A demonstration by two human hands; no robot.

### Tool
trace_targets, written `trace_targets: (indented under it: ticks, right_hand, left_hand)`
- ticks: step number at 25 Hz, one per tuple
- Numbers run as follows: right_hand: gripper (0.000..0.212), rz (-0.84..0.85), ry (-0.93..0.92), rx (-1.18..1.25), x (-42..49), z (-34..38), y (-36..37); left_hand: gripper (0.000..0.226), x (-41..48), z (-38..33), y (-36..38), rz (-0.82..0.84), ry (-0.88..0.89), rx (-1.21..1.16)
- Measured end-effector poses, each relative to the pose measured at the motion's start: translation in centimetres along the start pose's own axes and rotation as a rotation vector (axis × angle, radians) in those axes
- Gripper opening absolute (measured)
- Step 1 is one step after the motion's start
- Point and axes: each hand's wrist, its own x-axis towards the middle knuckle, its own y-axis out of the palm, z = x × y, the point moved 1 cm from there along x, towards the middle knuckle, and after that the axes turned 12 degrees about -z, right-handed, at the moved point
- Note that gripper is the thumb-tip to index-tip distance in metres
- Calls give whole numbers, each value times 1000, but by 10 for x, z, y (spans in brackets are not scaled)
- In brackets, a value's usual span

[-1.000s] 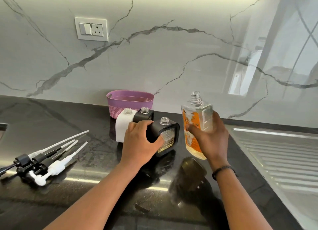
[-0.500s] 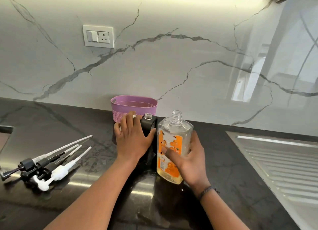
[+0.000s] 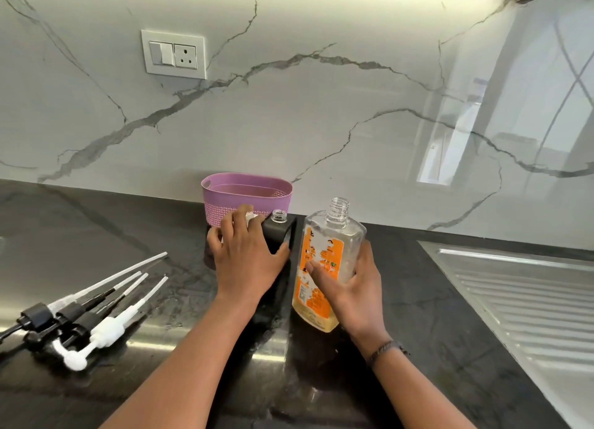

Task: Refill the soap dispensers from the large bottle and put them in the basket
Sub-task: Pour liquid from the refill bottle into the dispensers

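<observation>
With left grip [image 3: 247,261] seemingly clasped over the dispensers [image 3: 277,235] on the counter [image 3: 450,300] just before the basket [image 3: 247,186], and right grip [image 3: 352,289] wrapped round the bottle [image 3: 321,242] (uncapped, upright beside them), tilt slowly, mouth right over the open neck [image 3: 279,216].

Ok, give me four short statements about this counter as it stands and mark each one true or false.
1. The large clear bottle with the orange label is uncapped. True.
2. The left hand holds that bottle. False: the right hand holds it; the left hand holds the black soap dispenser.
3. The black soap dispenser sits inside the purple plastic basket. False: it stands on the black stone counter, in front of the basket.
4. The loose pump heads with tubes lie on the counter's left. True.
</observation>
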Motion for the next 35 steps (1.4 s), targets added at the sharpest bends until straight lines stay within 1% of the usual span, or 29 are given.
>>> trace_targets:
  ticks: [3, 5, 7, 10, 12, 14, 15, 17, 19, 23, 30, 35]
  right_hand:
    - [59, -60, -11, -43, 5, -2, -8]
    - [60, -85, -46, -69, 6, -2, -15]
    - [61, -93, -99, -115, 4, 1, -25]
    - [66, -89, -213, -202, -2, 4, -38]
    - [69, -100, -317, -282, -3, 3, -44]
    - [70, -130, -400, -348, 0, 0, -47]
    - [72, -145, -441, -383, 3, 0, -48]
    - [77, -181, -515, -467, 7, -2, -50]
    - [79, -215, -556, -521, 9, -2, -52]
    - [77, -221, -661, -592, 13, 0, -55]
    - [85, -203, -803, -668, 17, 2, -55]
    - [88, -193, -850, -704, 17, 4, -54]
  left_hand:
    - [64, -4, 3, -16, 24, -31, -60]
    - [61, -12, 6, -30, 45, -86, -96]
    - [60, -21, 9, -50, 75, -146, -127]
    - [64, -36, 17, -78, 114, -199, -193]
    - [61, -48, 24, -92, 192, -224, -310]
    - [64, -60, 28, -98, 322, -328, -488]
    - [65, -64, 30, -100, 358, -385, -557]
    - [63, -67, 31, -100, 340, -428, -660]
    - [59, -67, 27, -103, 326, -399, -740]
    - [61, -67, 22, -107, 328, -296, -771]
    - [61, -63, 19, -111, 309, -312, -847]
    - [60, -64, 19, -110, 316, -292, -892]
